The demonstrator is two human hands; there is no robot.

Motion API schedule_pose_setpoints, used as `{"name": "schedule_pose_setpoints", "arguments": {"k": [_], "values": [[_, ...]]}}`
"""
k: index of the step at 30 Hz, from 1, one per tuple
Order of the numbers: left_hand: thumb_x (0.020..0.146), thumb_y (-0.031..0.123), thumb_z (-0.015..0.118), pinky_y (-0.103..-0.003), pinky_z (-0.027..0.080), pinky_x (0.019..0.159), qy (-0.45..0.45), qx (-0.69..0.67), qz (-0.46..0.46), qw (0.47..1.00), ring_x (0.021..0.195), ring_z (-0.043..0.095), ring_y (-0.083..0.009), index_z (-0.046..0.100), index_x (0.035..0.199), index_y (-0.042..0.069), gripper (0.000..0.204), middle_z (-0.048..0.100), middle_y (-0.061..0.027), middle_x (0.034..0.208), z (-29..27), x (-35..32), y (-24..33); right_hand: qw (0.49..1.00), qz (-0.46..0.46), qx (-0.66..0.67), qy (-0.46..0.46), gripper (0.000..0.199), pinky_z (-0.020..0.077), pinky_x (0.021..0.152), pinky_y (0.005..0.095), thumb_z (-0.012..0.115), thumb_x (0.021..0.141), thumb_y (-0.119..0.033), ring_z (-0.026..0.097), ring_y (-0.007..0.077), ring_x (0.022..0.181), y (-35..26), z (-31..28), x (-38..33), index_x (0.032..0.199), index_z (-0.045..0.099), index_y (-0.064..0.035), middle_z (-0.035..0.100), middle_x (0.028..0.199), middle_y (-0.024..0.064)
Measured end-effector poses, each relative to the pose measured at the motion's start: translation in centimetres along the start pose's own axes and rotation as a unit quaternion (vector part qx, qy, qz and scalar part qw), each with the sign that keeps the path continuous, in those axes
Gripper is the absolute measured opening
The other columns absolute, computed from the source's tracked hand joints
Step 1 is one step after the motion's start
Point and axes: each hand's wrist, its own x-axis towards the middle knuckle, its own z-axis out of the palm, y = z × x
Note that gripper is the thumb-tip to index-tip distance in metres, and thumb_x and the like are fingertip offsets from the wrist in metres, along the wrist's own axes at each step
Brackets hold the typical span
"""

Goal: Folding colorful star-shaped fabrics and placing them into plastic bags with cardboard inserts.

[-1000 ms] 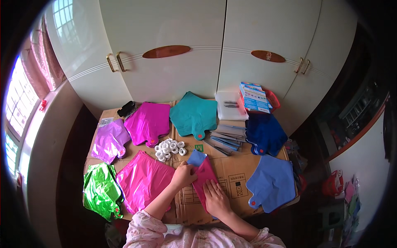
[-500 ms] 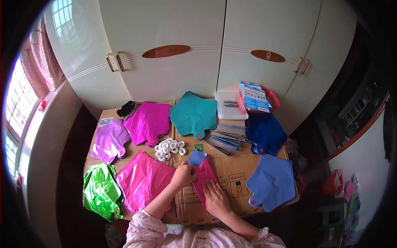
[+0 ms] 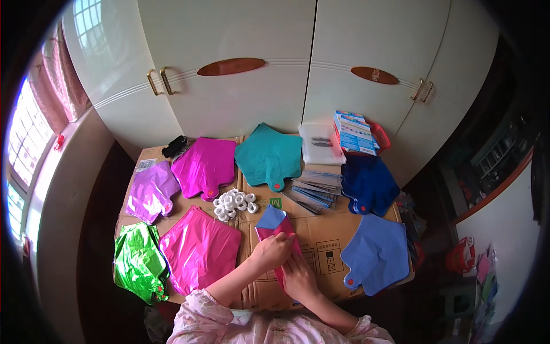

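Note:
A folded pink foil balloon (image 3: 267,233) lies in front of me, with a folded blue foil piece (image 3: 270,218) showing at its far end. My left hand (image 3: 274,251) is closed over the pink foil's upper part, its fingers curled at the right edge. My right hand (image 3: 299,279) rests on the nearer part with fingers stretched along the foil. The left hand partly covers those fingertips. Just beyond the folded foil sits a pile of white ribbon rolls (image 3: 232,202).
Flat star-shaped foil balloons lie around the cardboard (image 3: 315,229): green (image 3: 137,261), pink (image 3: 200,246), lilac (image 3: 150,192), magenta (image 3: 203,166), teal (image 3: 268,156), navy (image 3: 369,183) and blue (image 3: 375,252). Grey strips (image 3: 315,189), clear bags (image 3: 321,152) and boxes (image 3: 355,135) stand at the back right.
My left hand has moved right and nearer, from the foil's left edge to across its middle. The right hand stays on the foil.

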Motion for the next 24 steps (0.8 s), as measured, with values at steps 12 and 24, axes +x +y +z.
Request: {"name": "schedule_pose_setpoints", "arguments": {"k": [12, 24], "values": [[0.082, 0.013, 0.051, -0.045, 0.053, 0.067, -0.088, 0.001, -0.134, 0.987, 0.078, 0.066, -0.0369, 0.044, 0.13, -0.002, 0.05, 0.064, -0.0213, 0.095, 0.3, 3.2, -1.6, 1.0, 0.006, 0.003, 0.005, 0.046, 0.0324, 0.108, 0.0443, 0.052, 0.08, -0.01, 0.047, 0.0361, 0.121, -0.1, -0.4, 0.0, 0.123, 0.051, 0.0055, 0.053, 0.125, 0.0228], [0.081, 0.028, 0.06, -0.047, 0.052, 0.073, -0.039, -0.038, -0.28, 0.958, 0.083, 0.064, -0.0396, 0.059, 0.092, 0.001, 0.029, 0.063, -0.025, 0.089, -3.8, 1.1, -3.5, 1.0, -0.001, -0.012, 0.015, 0.046, 0.0312, 0.108, 0.044, 0.051, 0.081, -0.01, 0.047, 0.0352, 0.123, -0.1, -0.3, -0.1, 0.125, 0.05, 0.005, 0.051, 0.129, 0.0219]]}}
